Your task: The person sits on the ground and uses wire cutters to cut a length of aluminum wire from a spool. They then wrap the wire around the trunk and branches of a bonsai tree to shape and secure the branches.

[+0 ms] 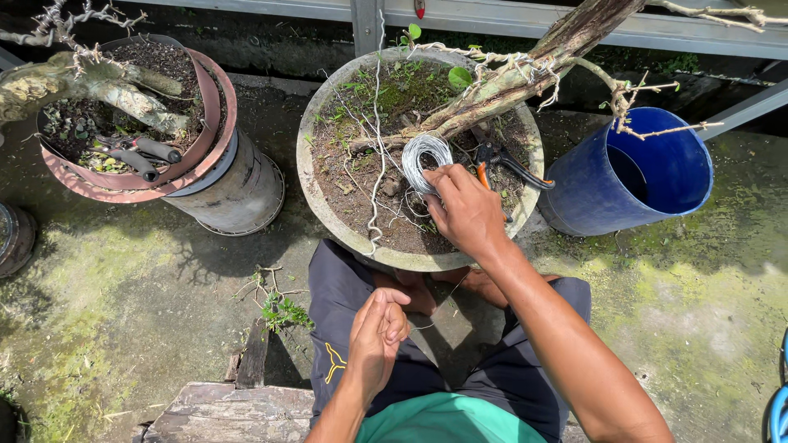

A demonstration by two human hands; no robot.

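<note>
Thin bright metal wire in a shiny coil (426, 157), held by the right hand (465, 212). Rough, matt concrete-looking pot (316, 197) with dark crumbly soil. Gnarled, flaky bark on the trunk (525, 70), wrapped in dull pale wire. Glossy smooth blue plastic bucket (648, 176). Matt black and orange grips on the pliers (501, 160). Weathered grey wood plank (222, 410). Mossy, damp, rough floor (123, 279). Smooth dark cloth shorts (345, 287). Dull reddish plastic pot liner (215, 107) at left.

The right hand (468, 209) is covering part of the wire coil (425, 160). The thin wire near the left hand (377, 332) is too small to follow. The tree trunk (525, 70) is running off the top edge.
</note>
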